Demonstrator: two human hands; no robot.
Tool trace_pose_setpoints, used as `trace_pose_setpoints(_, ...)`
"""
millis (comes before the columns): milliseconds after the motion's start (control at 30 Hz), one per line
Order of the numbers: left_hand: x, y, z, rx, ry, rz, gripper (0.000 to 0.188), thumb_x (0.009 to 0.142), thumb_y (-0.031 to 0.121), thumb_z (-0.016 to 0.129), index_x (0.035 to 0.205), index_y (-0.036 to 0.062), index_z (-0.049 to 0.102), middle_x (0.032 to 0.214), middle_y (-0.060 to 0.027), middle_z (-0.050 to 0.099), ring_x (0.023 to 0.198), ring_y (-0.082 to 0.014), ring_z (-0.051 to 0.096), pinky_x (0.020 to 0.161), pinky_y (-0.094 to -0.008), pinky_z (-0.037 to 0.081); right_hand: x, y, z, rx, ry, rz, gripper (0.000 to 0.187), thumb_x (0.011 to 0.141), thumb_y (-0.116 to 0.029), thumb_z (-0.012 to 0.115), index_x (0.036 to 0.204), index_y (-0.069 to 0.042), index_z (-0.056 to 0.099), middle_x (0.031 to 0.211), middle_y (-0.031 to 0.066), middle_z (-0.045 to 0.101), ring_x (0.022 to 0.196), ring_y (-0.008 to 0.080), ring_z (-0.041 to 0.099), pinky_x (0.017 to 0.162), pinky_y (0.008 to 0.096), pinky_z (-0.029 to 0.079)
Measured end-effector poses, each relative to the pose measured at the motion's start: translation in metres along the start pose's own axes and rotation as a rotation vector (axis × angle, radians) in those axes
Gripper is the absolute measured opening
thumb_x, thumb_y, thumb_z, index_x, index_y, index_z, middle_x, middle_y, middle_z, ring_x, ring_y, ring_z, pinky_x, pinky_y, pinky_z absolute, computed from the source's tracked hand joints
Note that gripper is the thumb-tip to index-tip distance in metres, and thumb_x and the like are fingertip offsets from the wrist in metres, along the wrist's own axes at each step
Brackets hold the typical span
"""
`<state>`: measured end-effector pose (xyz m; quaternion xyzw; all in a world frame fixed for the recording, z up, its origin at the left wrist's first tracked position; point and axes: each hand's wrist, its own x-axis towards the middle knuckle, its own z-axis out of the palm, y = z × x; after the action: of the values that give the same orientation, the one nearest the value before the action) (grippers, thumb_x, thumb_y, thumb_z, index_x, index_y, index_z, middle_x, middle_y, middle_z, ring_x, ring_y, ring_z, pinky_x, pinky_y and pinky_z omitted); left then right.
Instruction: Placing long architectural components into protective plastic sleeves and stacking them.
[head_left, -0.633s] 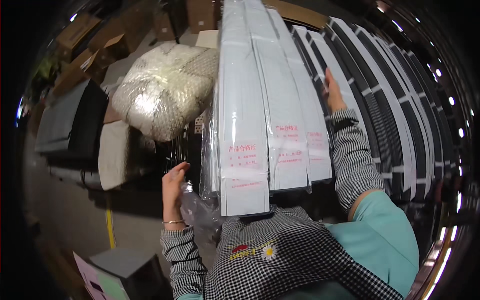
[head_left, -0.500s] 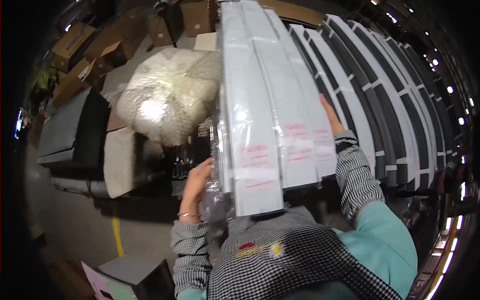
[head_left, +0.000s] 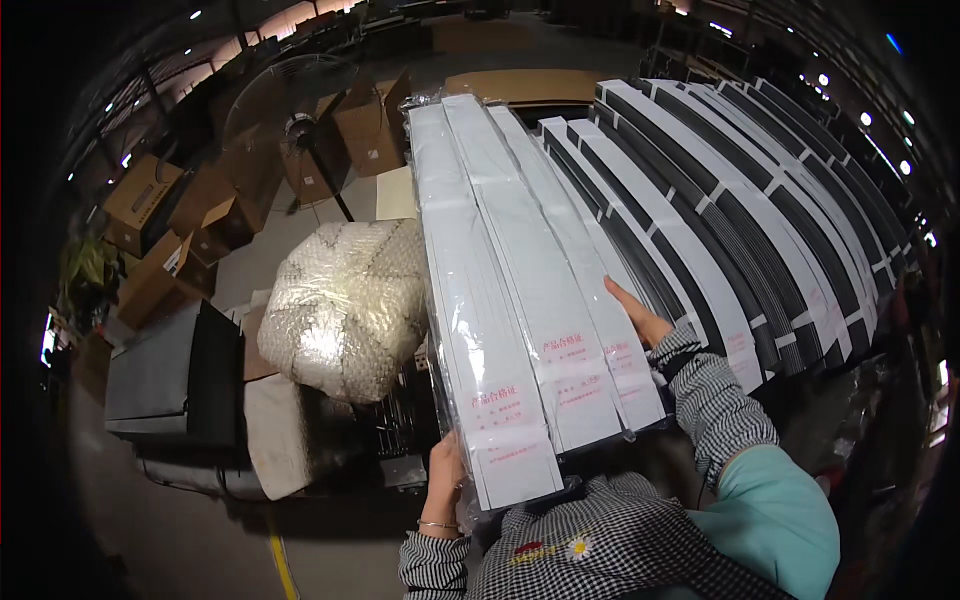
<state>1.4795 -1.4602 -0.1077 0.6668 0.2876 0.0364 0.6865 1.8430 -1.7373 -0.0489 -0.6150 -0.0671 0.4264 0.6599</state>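
Observation:
A bundle of long strips faced with white paper sheets [head_left: 510, 250], wrapped in clear plastic, lies lengthwise in front of me. Its near end comes close to my apron. My left hand [head_left: 447, 468] is closed on the bundle's lower left edge, its fingertips hidden under the plastic and strips. Farther up on the opposite side, my right hand [head_left: 640, 318] grips the right edge, thumb side up, with most of its fingers out of sight below. Red print marks the near ends of the strips.
More bundles of dark strips with white bands [head_left: 740, 220] lie side by side to the right. Left of my bundle sits a bubble-wrapped lump [head_left: 345, 310], beside a dark grey box [head_left: 165, 375]. Cardboard boxes [head_left: 150, 200] and a standing fan [head_left: 300, 128] are farther back.
My view has tilted up, showing more of the hall behind, so everything sits lower in the picture. Both hands stay on the bundle's two edges.

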Motion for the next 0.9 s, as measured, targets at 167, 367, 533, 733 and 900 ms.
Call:
trace_pose_setpoints(167, -0.093, 0.059, 0.011, -0.301, 0.279, 0.34, 0.063, 0.085, 0.012, 0.075, 0.139, -0.0089, 0.05, 0.141, -0.0155, 0.057, 0.121, -0.0215, 0.058, 0.106, -0.0323, 0.042, 0.015, -0.049, -0.017, -0.611, 0.252, -0.664, 0.078, 0.098, -0.057, 0.049, 0.157, -0.011, 0.027, 0.163, 0.0143, 0.024, 0.152, 0.0307, 0.013, 0.12, 0.0524, 0.014)
trace_pose_setpoints(367, -0.107, 0.062, 0.075, -0.086, 0.351, 0.382, 0.068, 0.077, 0.016, 0.083, 0.135, -0.0054, 0.056, 0.134, -0.0136, 0.062, 0.123, -0.0218, 0.057, 0.105, -0.0328, 0.043, 0.001, -0.094, 0.038, -1.304, 0.141, -0.608, 0.076, 0.091, -0.058, 0.057, 0.142, -0.004, 0.047, 0.144, 0.0231, 0.049, 0.145, 0.0387, 0.03, 0.115, 0.0637, 0.001)
trace_pose_setpoints(533, -0.126, 0.053, 0.09, -0.099, 0.677, 0.346, 0.04, 0.091, 0.001, 0.06, 0.13, -0.005, 0.059, 0.116, -0.0122, 0.067, 0.105, -0.0182, 0.061, 0.093, -0.033, 0.05, 0.007, -0.082, 0.072, -1.196, -0.112, -0.585, 0.07, 0.094, -0.058, 0.05, 0.141, -0.005, 0.043, 0.143, 0.026, 0.048, 0.141, 0.0422, 0.036, 0.112, 0.0708, 0.005)
trace_pose_setpoints(733, -0.167, 0.048, 0.174, -0.122, 1.056, 0.376, 0.023, 0.095, 0.004, 0.059, 0.115, -0.0042, 0.066, 0.107, -0.0117, 0.067, 0.092, -0.0192, 0.064, 0.079, -0.0287, 0.051, -0.098, -0.057, 0.003, -0.848, 0.233, -1.117, 0.051, 0.09, -0.025, 0.067, 0.129, 0.004, 0.055, 0.139, 0.0223, 0.053, 0.133, 0.0376, 0.046, 0.115, 0.052, 0.029)
trace_pose_setpoints(900, -0.189, 0.072, 0.272, -0.058, 0.909, 0.2, 0.025, 0.096, 0.005, 0.058, 0.118, -0.0055, 0.064, 0.11, -0.0129, 0.067, 0.096, -0.0187, 0.063, 0.084, -0.0292, 0.05, -0.181, -0.015, -0.083, -0.951, 0.313, -1.053, 0.047, 0.082, -0.014, 0.074, 0.123, 0.003, 0.061, 0.138, 0.0207, 0.054, 0.129, 0.038, 0.05, 0.108, 0.0452, 0.041)
